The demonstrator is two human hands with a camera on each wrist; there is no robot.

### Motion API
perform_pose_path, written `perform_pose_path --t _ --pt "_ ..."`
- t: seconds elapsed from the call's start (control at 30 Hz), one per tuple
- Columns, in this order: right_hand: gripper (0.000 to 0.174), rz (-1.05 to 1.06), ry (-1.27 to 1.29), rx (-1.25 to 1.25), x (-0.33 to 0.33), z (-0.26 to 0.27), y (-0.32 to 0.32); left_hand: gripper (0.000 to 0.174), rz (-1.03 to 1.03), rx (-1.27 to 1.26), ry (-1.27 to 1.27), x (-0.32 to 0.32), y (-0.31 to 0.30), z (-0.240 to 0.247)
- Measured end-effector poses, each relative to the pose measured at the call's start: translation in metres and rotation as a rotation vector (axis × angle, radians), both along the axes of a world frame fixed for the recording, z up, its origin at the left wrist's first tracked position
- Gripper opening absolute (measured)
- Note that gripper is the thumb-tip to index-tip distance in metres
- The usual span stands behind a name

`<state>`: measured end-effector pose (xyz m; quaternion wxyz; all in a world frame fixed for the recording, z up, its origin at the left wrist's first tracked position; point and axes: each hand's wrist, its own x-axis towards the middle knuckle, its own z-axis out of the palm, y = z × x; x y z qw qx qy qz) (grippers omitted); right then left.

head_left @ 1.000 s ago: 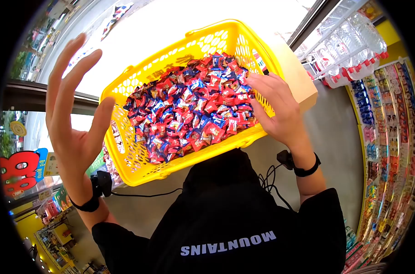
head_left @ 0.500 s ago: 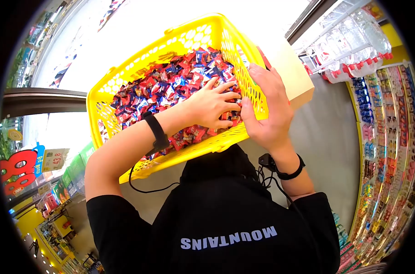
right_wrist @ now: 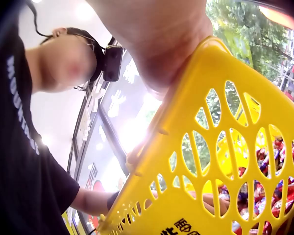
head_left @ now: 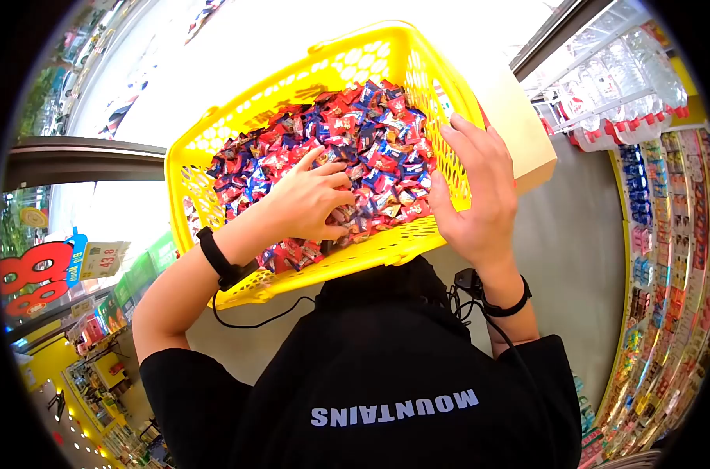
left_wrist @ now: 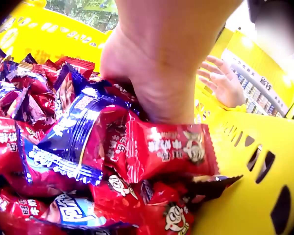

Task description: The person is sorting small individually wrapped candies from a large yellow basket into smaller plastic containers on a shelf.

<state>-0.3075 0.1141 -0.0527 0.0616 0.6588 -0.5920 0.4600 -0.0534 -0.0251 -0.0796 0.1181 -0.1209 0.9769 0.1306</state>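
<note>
A yellow perforated basket [head_left: 347, 262] holds a heap of red and blue wrapped candies [head_left: 378, 156]. The left hand [head_left: 308, 199] lies on the candies with fingers spread and slightly bent, toward the near side of the heap. In the left wrist view its fingertips are hidden behind the wrist and the candies [left_wrist: 171, 152]. Resting at the basket's right rim is the right hand [head_left: 484, 195], its fingers extended and thumb apart. The right wrist view shows the heel of that hand [right_wrist: 159, 58] against the rim of the basket [right_wrist: 210, 54].
A cardboard box [head_left: 531, 148] stands beyond the basket's right end. Bottled drinks [head_left: 636, 78] and shelves of packaged goods [head_left: 667, 258] line the right side. Cables run from the wrist cameras. At the left are a window frame [head_left: 89, 160] and a red sign [head_left: 38, 273].
The left hand came down from above the basket's left end onto the candies, then moved left across them. The right hand stays by the right rim. The basket shifted slightly in view.
</note>
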Motion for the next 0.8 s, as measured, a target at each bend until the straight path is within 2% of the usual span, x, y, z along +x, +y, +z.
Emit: perform_pose_path --t 0.23,0.8 --pt "0.051 -0.028 0.000 0.006 0.001 0.000 0.000 0.053 -0.034 0.020 -0.013 0.024 -0.005 0.006" --pt "0.047 -0.087 0.037 -0.011 0.005 0.000 -0.002 0.055 -0.071 0.009 -0.101 0.036 0.000 0.021"
